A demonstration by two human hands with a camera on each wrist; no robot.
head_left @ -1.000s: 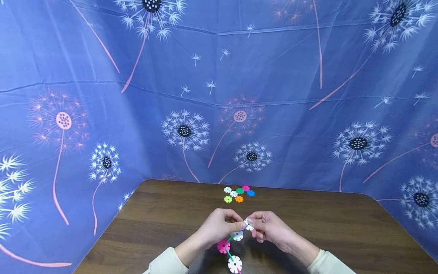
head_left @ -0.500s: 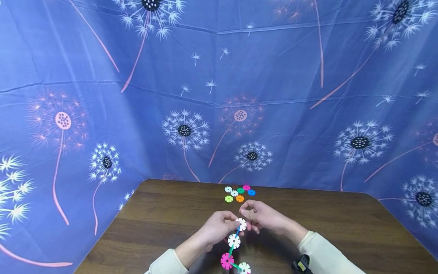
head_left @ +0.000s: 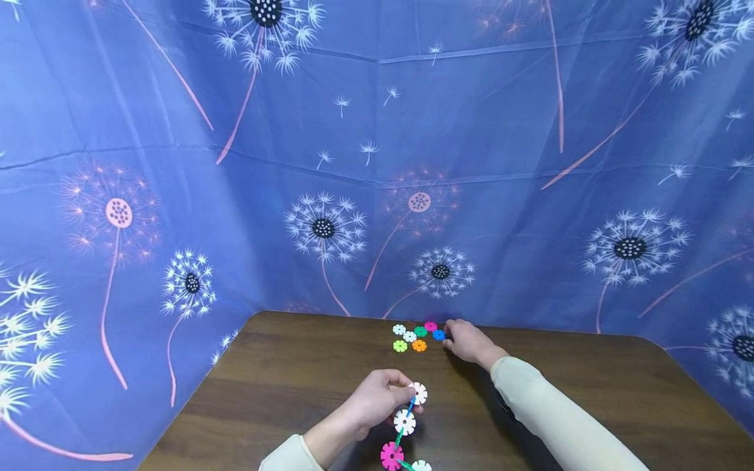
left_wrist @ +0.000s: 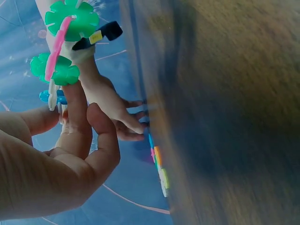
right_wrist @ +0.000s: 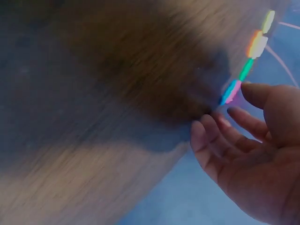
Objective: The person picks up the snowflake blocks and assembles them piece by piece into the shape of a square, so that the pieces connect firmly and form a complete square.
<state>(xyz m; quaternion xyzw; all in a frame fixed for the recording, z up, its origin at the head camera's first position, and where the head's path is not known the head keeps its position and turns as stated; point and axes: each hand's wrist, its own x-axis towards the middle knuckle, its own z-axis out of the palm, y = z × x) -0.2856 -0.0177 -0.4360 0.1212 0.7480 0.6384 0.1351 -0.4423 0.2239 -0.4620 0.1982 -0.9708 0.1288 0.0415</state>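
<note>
In the head view my left hand pinches a white notched flower disc between thumb and fingers. That disc is the top of a linked chain: a blue disc seen edge-on, a second white disc, a pink disc and further pieces run down out of frame. Green discs of the chain show in the left wrist view. At the back of the table, my right hand reaches beside a loose blue disc. Its fingers are spread and loosely bent, with nothing visible between them; contact with the disc is unclear.
Loose discs lie grouped at the table's back edge: pink, green, white, orange and yellow-green. Blue dandelion-print cloth hangs behind the brown wooden table.
My right hand has let go of the upper white disc and moved forward to the loose discs. My left hand keeps hold of the chain, which now hangs nearer to straight down.
</note>
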